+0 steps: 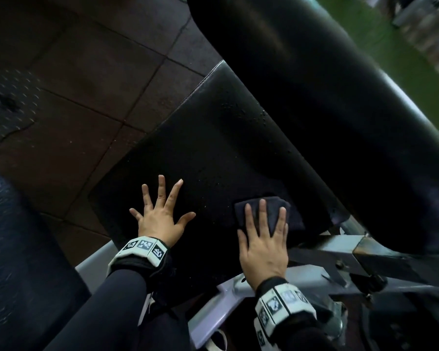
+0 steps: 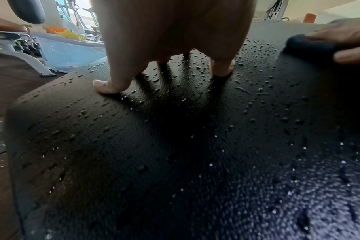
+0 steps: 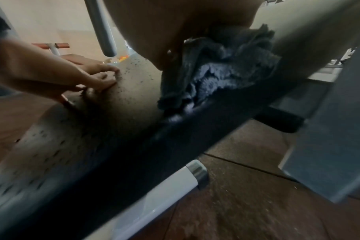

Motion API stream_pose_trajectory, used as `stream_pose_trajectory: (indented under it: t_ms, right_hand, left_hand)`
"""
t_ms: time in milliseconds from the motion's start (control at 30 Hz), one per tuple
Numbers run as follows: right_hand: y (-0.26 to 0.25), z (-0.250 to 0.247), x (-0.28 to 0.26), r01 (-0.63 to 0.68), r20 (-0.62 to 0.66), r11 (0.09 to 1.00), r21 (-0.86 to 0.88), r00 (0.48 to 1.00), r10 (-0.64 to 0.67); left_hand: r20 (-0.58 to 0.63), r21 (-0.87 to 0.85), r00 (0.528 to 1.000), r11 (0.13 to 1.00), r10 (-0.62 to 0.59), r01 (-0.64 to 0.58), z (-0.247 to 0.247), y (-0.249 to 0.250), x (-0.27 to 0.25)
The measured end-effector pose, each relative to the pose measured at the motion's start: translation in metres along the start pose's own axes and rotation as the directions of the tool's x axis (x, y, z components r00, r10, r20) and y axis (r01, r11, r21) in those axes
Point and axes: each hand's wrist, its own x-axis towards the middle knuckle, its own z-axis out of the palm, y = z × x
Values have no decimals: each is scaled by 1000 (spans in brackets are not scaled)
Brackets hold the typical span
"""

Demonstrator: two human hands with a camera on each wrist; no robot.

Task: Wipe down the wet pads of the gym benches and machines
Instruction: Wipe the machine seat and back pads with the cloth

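Observation:
A black padded seat of a gym machine lies in front of me, beaded with water drops. My left hand rests flat on its near left part, fingers spread and straight; its fingertips press the wet vinyl. My right hand lies flat with straight fingers on a dark folded cloth, pressing it on the pad's near right edge. The cloth bunches under my palm in the right wrist view. A second black pad, the backrest, rises steeply to the right.
The grey metal frame of the machine runs under the pads at lower right. Brown rubber floor tiles lie to the left. Another dark pad sits at my lower left. More gym equipment stands in the background.

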Motion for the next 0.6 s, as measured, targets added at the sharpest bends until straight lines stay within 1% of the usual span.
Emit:
stream_pose_trajectory:
  t_ms: [67, 133, 200, 267, 300, 367, 433, 467, 533, 600]
  right_hand:
    - [-6, -9, 23, 71, -78, 997, 14, 995, -69]
    - [-1, -17, 52, 106, -109, 994, 12, 989, -104]
    - [11, -28, 78, 79, -111, 997, -10, 991, -80]
    - [28, -39, 93, 5, -117, 1000, -7, 993, -6]
    - [38, -43, 95, -47, -96, 999, 14, 994, 48]
    - [57, -48, 89, -157, -40, 987, 33, 987, 159]
    - [70, -44, 72, -233, -30, 972, 37, 972, 234]
    - [72, -41, 61, -244, -48, 969, 29, 968, 245]
    - [71, -32, 42, -227, -97, 974, -2, 969, 225]
    - [68, -26, 30, -220, -105, 975, -44, 971, 214]
  left_hand:
    - [-4, -5, 1000, 1000, 4, -4, 0, 0, 0]
    - [-9, -15, 1000, 1000, 6, -6, 0, 0, -1]
    - [-12, -17, 1000, 1000, 7, -7, 1, 0, -1]
    - [-11, -13, 1000, 1000, 4, -4, 0, 1, -2]
    - [-10, -7, 1000, 1000, 1, -1, 0, 1, -2]
    - [-13, 7, 1000, 1000, -1, 1, -2, 2, -4]
    - [-47, -7, 999, 1000, -1, 1, -5, 3, -4]
    - [-82, -33, 997, 999, -10, 7, -9, 3, -4]
    - [-168, -104, 984, 993, -63, 46, -19, 3, 1]
    - [-203, -139, 970, 985, -132, 105, -32, -1, 11]
